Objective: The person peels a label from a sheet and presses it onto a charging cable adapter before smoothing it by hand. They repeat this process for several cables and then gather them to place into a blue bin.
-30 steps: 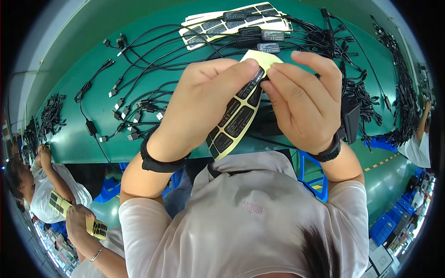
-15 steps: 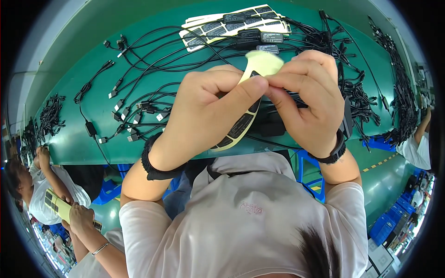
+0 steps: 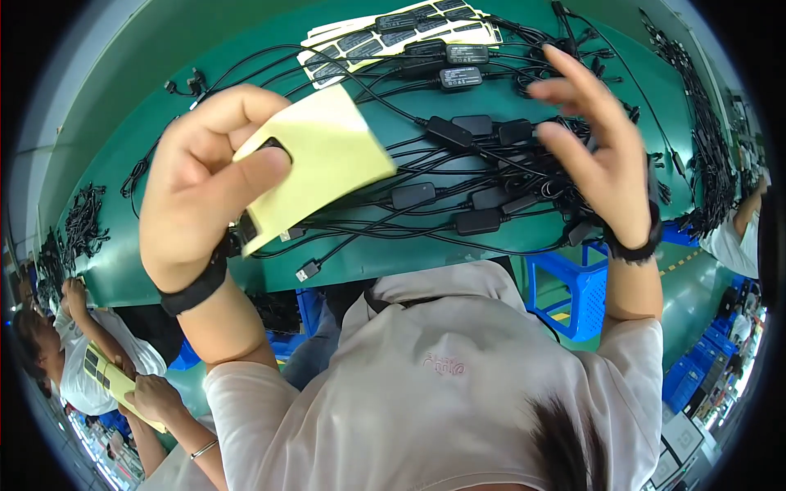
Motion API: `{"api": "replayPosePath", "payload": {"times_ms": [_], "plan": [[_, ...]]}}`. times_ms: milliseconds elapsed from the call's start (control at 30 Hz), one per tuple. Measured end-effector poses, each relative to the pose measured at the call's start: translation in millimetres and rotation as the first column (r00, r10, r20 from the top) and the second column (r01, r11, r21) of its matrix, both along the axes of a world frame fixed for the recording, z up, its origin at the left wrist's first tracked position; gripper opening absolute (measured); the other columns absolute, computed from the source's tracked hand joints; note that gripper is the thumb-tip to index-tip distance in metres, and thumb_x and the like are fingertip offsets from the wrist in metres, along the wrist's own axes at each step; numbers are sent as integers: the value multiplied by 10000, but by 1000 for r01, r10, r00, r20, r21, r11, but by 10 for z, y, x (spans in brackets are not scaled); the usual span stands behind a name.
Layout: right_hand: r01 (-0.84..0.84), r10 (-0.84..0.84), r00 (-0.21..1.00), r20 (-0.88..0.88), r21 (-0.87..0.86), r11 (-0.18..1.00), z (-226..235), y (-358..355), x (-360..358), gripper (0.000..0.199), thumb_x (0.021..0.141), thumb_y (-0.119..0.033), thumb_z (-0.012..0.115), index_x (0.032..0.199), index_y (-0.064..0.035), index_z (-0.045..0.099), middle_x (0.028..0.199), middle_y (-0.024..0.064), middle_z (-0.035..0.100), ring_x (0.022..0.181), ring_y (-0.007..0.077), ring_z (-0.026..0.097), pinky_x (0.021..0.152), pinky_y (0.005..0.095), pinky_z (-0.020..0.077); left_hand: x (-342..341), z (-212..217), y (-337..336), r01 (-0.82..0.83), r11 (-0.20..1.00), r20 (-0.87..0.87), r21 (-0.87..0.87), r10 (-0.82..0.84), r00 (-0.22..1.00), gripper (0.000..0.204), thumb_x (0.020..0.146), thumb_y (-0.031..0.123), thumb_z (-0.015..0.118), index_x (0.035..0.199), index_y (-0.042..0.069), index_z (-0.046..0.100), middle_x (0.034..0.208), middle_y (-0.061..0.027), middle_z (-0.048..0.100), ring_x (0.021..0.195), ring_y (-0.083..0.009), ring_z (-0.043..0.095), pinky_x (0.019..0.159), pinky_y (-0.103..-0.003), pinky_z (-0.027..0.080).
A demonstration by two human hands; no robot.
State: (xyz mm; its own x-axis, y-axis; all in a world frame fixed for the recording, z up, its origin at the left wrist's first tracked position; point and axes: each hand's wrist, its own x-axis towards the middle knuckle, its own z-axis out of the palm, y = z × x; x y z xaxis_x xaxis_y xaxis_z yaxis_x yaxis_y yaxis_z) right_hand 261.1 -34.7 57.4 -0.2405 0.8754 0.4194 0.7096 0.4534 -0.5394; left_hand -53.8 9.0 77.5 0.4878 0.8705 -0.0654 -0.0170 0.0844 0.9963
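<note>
My left hand (image 3: 196,184) pinches a pale yellow label backing sheet (image 3: 340,143) between thumb and fingers. A few black labels show along its left edge, partly under my thumb. My right hand (image 3: 602,155) is raised over the right side of the bench with its fingers apart, and nothing can be seen in it. Between the hands lie several black cables with small inline boxes (image 3: 449,132). Two boxes farther back, one of them a labelled box (image 3: 461,78), carry grey printed labels.
More label sheets (image 3: 348,51) lie at the back of the green bench (image 3: 270,274). Tangled cable bundles (image 3: 708,155) run along the right, with another cable pile (image 3: 84,217) at far left. A blue stool (image 3: 577,286) stands below. A co-worker at left holds a label sheet (image 3: 115,380).
My hands have come apart: the left moved left with the sheet, the right moved right and opened. The cable boxes beneath are now uncovered.
</note>
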Motion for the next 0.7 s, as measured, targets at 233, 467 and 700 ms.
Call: {"api": "replayPosePath", "payload": {"times_ms": [233, 467, 700], "plan": [[-29, 78, 961, 266, -184, 982, -432, 5, -399, 772, 681, 46, 696, 1362, -100, 366, 1059, 95, 604, 799, 181, 594, 730, 290, 470, 129, -88, 265, 460, 867, -208, -195, -494, 844, 156, 772, 44, 601, 922, 0, 589, 728, -47, 615, 642, -102, 573, 531, -219, 424], [-259, 150, 942, -300, -366, 894, -16, -59, -129, 869, 765, 29, 621, 1434, -68, 74, 905, 128, 613, 620, 150, 548, 584, 238, 439, 574, -358, -78, 222, 731, -478, 645, 159, 864, 272, 719, 59, 652, 986, 83, 608, 877, -81, 586, 584, -225, 568, 523, -291, 437], [-208, 178, 954, -241, -106, 973, 587, -124, 14, 889, 815, -146, 639, 1438, -25, 17, 654, 42, 566, 553, 85, 489, 518, 187, 370, 530, -25, -472, 303, 814, -649, 496, 116, 752, 136, 760, 85, 653, 891, 53, 632, 919, -117, 586, 698, -314, 564, 607, -318, 464]]}}
